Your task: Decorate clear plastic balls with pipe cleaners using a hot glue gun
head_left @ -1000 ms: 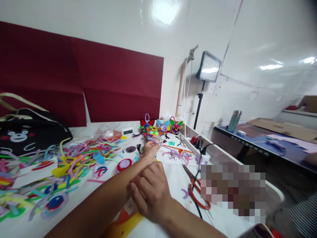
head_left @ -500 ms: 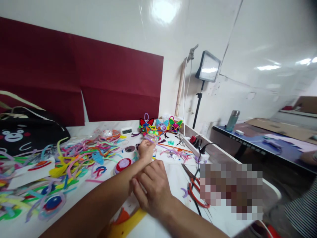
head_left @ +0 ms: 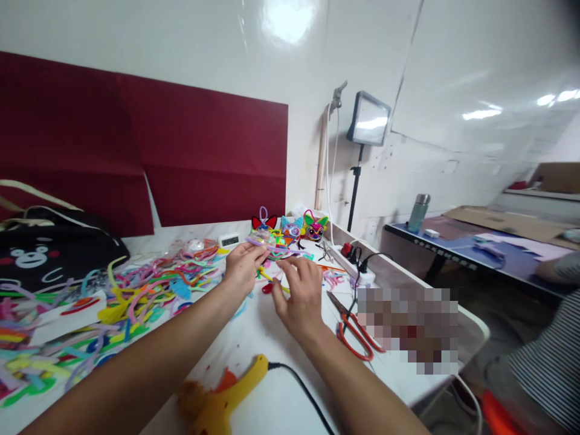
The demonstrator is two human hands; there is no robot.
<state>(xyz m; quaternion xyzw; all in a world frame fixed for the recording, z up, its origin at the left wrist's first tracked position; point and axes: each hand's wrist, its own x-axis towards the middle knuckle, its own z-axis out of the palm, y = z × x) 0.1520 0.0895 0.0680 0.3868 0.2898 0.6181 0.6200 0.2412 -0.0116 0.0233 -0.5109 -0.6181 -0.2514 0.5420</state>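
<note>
My left hand (head_left: 242, 266) is closed in a pinch on a lilac pipe cleaner (head_left: 290, 249). A clear, shiny piece (head_left: 261, 237) shows just above those fingertips; I cannot tell what it is. To the right, my right hand (head_left: 301, 296) hangs over the white table with thumb and fingers apart and nothing visible between them. Beyond its thumb lie a yellow strip (head_left: 267, 275) and a small red piece (head_left: 267, 289). Colourful pipe-cleaner animal heads with pointed ears, among them a pink and green one (head_left: 316, 226), stand behind the hands, partly hidden by them.
Loose pipe cleaners (head_left: 149, 284) are heaped at left, before a black bag (head_left: 58, 248). A yellow glue gun (head_left: 240, 389) with a black cord lies in front. Orange-handled scissors (head_left: 357, 338) and a power strip (head_left: 356, 263) are at right. Another person's striped clothing (head_left: 548, 356) shows at far right.
My forearms no longer cross: the left hand has moved left, and the right hand has moved forward with its fingers spreading. The view has shifted, and more of the glue gun shows.
</note>
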